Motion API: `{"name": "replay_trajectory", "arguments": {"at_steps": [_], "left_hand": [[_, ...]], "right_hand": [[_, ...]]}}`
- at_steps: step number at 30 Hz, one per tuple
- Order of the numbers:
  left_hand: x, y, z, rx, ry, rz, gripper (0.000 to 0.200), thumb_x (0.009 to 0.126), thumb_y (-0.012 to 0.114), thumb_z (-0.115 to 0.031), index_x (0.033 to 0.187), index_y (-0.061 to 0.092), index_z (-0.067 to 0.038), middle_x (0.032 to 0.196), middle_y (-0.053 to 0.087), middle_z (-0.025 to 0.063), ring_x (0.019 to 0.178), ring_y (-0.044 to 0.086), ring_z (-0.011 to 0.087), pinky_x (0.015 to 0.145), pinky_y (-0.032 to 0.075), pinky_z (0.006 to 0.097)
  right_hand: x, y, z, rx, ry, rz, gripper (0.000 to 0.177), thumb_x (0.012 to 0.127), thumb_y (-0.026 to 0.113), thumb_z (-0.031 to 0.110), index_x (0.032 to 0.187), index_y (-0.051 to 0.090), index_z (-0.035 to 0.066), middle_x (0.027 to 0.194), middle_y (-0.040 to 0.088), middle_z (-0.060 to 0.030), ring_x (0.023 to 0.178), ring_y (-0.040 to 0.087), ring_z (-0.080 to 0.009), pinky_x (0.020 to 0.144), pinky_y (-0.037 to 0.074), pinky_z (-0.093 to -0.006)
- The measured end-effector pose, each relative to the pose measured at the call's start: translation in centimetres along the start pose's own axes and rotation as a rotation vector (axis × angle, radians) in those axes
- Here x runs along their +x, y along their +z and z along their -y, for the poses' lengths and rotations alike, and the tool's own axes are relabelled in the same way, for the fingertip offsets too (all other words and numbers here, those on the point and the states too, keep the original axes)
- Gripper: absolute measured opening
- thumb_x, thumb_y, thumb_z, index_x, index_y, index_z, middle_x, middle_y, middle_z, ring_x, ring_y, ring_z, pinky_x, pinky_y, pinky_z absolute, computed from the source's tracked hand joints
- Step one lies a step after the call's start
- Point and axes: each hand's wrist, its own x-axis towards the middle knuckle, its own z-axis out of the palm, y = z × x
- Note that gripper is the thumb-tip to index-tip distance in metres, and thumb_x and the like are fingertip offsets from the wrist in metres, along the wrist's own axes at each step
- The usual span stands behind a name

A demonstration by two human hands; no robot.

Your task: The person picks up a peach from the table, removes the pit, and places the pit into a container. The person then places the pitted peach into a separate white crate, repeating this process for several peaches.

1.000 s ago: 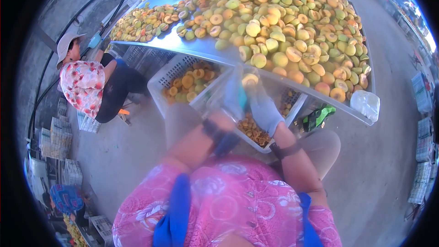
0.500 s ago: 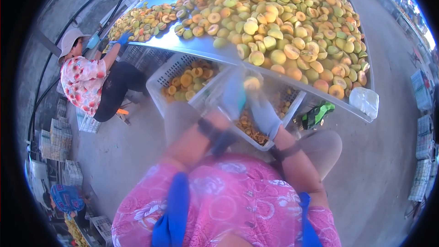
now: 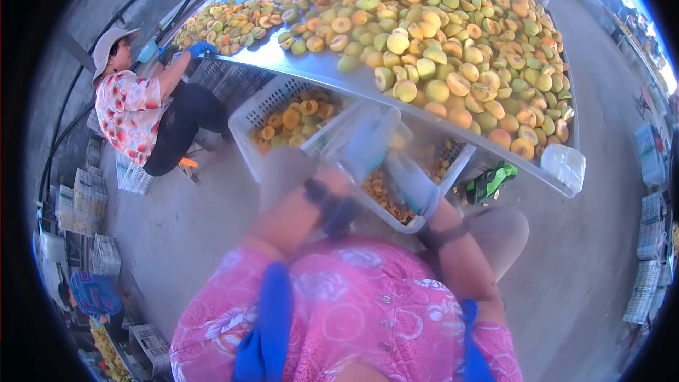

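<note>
My left hand (image 3: 368, 143), in a pale glove with a teal patch, reaches over a white plastic crate (image 3: 453, 182). My right hand (image 3: 416, 187), gloved in pale blue-white, comes up from the other side, its fingers close to the left ones. A yellowish peach (image 3: 401, 137), smeared by motion, is held between the fingers of both hands. Beneath them, orange fruit scraps (image 3: 385, 198) lie in the crate. Just beyond, a metal table (image 3: 318, 79) bears a big heap of peaches (image 3: 453, 49), many of them halved.
Left of my hands stands a white crate (image 3: 244, 122) with peach halves (image 3: 293, 122). A clear plastic bundle (image 3: 564, 164) lies at the table's right corner, a green-black bag (image 3: 493, 182) below it. At left another person (image 3: 134, 102) in a hat sits at the table. Stacked crates (image 3: 651, 226) line the right.
My left hand has tilted to the right over the crate, and the peach has shifted slightly right and down. The view has turned a little. The other person's gloved hand stays at the table edge.
</note>
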Motion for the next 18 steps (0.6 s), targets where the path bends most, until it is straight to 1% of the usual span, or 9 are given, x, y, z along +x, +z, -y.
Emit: {"name": "replay_trajectory", "arguments": {"at_steps": [3,5,6,8,9,12,15,17,18], "left_hand": [[0.1,-0.6,-0.4,-0.121,-0.13,0.089,0.051,0.101,0.044,-0.048,0.094,0.068,-0.003,0.086,0.07,0.0076,0.077,0.065,0.0131,0.067,0.052,0.0244],[0.4,-0.8,-0.3,-0.088,-0.074,0.155,0.051,0.101,0.045,-0.047,0.095,0.068,-0.002,0.084,0.07,0.0078,0.074,0.066,0.0141,0.065,0.052,0.0257],[0.1,-1.0,-0.5,-0.097,-0.074,0.149,0.051,0.101,0.045,-0.047,0.095,0.068,-0.002,0.084,0.07,0.0078,0.074,0.066,0.0141,0.065,0.052,0.0257],[-0.1,-1.9,-1.2,-0.187,-0.203,0.291,0.048,0.101,0.047,-0.045,0.096,0.068,-0.002,0.083,0.069,0.0073,0.074,0.066,0.0143,0.061,0.052,0.0277],[-0.1,-1.9,-1.1,-0.195,-0.198,0.284,0.048,0.101,0.047,-0.045,0.096,0.068,-0.002,0.083,0.069,0.0073,0.074,0.066,0.0143,0.061,0.052,0.0277],[-0.4,-1.1,-0.1,-0.603,-0.321,0.088,0.048,0.097,0.053,-0.045,0.084,0.07,-0.002,0.078,0.069,0.0082,0.063,0.062,0.0164,0.057,0.049,0.0275],[-0.4,-0.5,1.4,-0.789,-0.252,0.134,0.051,0.096,0.051,-0.05,0.09,0.069,-0.002,0.083,0.069,0.0085,0.064,0.061,0.0162,0.056,0.048,0.0274],[0.5,-0.3,4.4,-0.982,-0.203,0.078,0.046,0.098,0.053,-0.046,0.103,0.061,-0.001,0.091,0.068,0.0114,0.08,0.067,0.0244,0.071,0.058,0.0346],[1.0,-0.9,4.9,-0.994,-0.197,0.076,0.046,0.098,0.053,-0.046,0.103,0.061,-0.001,0.091,0.068,0.0114,0.08,0.067,0.0244,0.071,0.058,0.0346]], "right_hand": [[-0.9,-0.4,0.8,0.112,0.154,0.089,0.034,0.101,0.044,0.044,0.097,0.053,0.012,0.057,0.041,0.0046,0.038,0.035,-0.0058,0.032,0.025,-0.0217],[-0.8,-0.6,0.7,0.404,0.245,0.266,0.032,0.102,0.042,0.042,0.097,0.052,0.012,0.057,0.037,0.0057,0.037,0.031,-0.0043,0.031,0.024,-0.0207],[-0.8,-0.6,0.4,0.397,0.252,0.266,0.032,0.102,0.042,0.042,0.097,0.052,0.012,0.057,0.037,0.0057,0.037,0.031,-0.0043,0.031,0.024,-0.0207],[-0.4,-0.7,-0.2,0.644,0.366,0.348,0.028,0.104,0.038,0.037,0.099,0.051,0.012,0.057,0.034,0.0063,0.034,0.028,-0.0039,0.029,0.022,-0.0206],[-0.1,-0.7,-0.4,0.634,0.371,0.349,0.028,0.104,0.038,0.037,0.099,0.051,0.012,0.057,0.034,0.0063,0.034,0.028,-0.0039,0.029,0.022,-0.0206],[0.1,-0.5,-0.3,0.826,0.413,0.49,0.028,0.106,0.034,0.034,0.101,0.049,0.011,0.056,0.032,0.0068,0.032,0.026,-0.0041,0.027,0.02,-0.021],[-0.2,0.0,0.3,0.924,0.405,0.511,0.032,0.107,0.032,0.035,0.101,0.049,0.009,0.055,0.033,0.0067,0.031,0.026,-0.0044,0.027,0.02,-0.021],[-0.2,0.4,0.2,1.027,0.312,0.721,0.036,0.107,0.031,0.038,0.101,0.052,0.009,0.056,0.036,0.0068,0.031,0.024,-0.0022,0.027,0.018,-0.0191],[-0.2,0.6,0.6,1.016,0.319,0.716,0.036,0.107,0.031,0.038,0.101,0.052,0.009,0.056,0.036,0.0068,0.031,0.024,-0.0022,0.027,0.018,-0.0191]]}}
